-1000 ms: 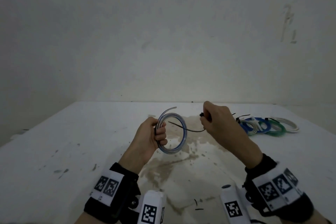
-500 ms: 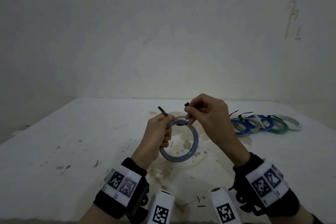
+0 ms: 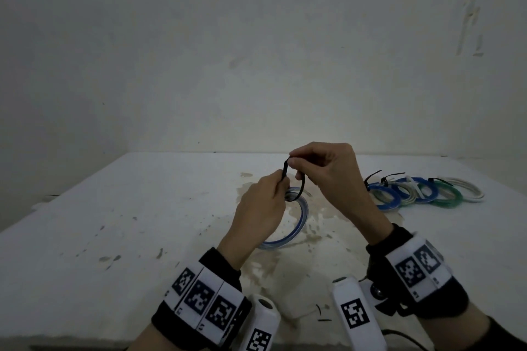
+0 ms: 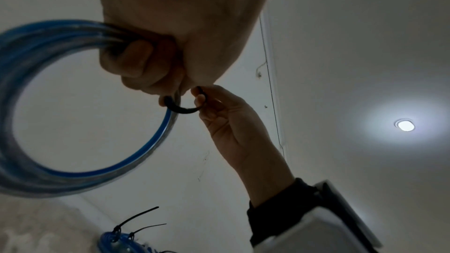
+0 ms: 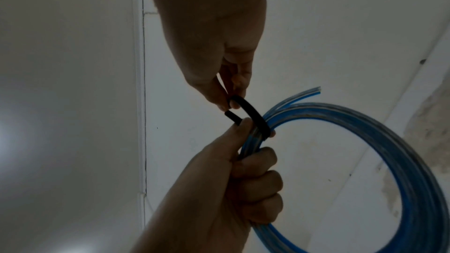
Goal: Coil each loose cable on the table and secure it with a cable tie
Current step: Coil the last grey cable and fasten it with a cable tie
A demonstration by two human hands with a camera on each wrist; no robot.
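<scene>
Above the middle of the table, my left hand grips a blue coiled cable at its top, fingers curled round the bundle. A black cable tie is bent in a loop around the bundle just above that grip. My right hand pinches one end of the tie between thumb and fingertips. The tie's other end pokes up from between my left thumb and finger. The two ends are close together but apart. A loose cable end sticks out of the coil.
Several tied coils, blue, white and green with black ties sticking up, lie at the right of the white table. A brown stain spreads under my hands. Small black offcuts lie near the front edge. A wall stands close behind.
My right hand moved left to meet the left one. The tie, held out straight a second ago, is now bent in a loop round the coil. Both hands have risen slightly.
</scene>
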